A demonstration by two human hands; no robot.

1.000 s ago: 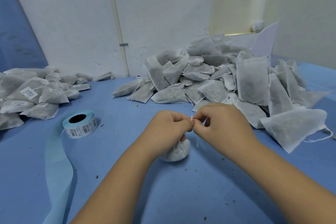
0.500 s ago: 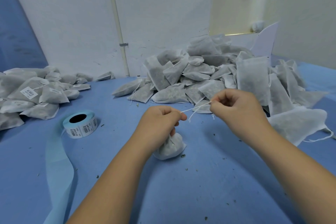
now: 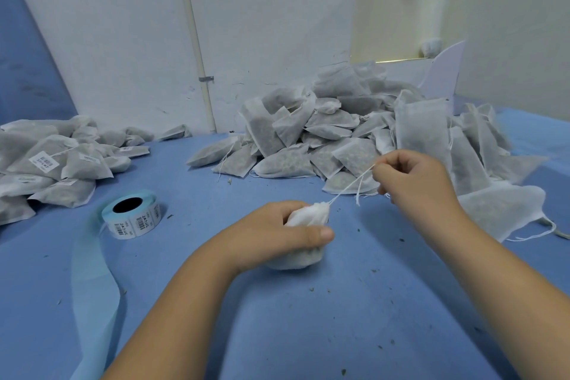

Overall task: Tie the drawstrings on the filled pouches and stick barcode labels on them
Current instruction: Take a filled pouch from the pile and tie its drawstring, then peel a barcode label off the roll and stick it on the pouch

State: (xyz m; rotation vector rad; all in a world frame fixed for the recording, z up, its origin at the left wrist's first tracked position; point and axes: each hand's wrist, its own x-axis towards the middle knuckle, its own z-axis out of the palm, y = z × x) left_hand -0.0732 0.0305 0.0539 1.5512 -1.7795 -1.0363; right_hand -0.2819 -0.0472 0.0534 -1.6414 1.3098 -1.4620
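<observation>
A small white filled pouch (image 3: 303, 253) rests on the blue table, its gathered neck poking out between the fingers of my left hand (image 3: 271, 233), which grips it. From that neck a white drawstring (image 3: 350, 183) runs taut up and to the right into my right hand (image 3: 415, 177), which pinches it; loose string ends dangle below. A roll of barcode labels (image 3: 132, 217) on blue backing stands to the left, its empty backing strip (image 3: 92, 293) trailing toward me.
A big heap of untied grey pouches (image 3: 336, 139) fills the back right. A pile of labelled pouches (image 3: 52, 163) lies at the far left. A white wall with a pipe (image 3: 192, 37) bounds the table's rear. Dark crumbs dot the cloth.
My hands, close together at the pouch's neck a second ago, have drawn apart. The right hand pulled the drawstring up and right; the left shifted down to clasp the pouch's neck.
</observation>
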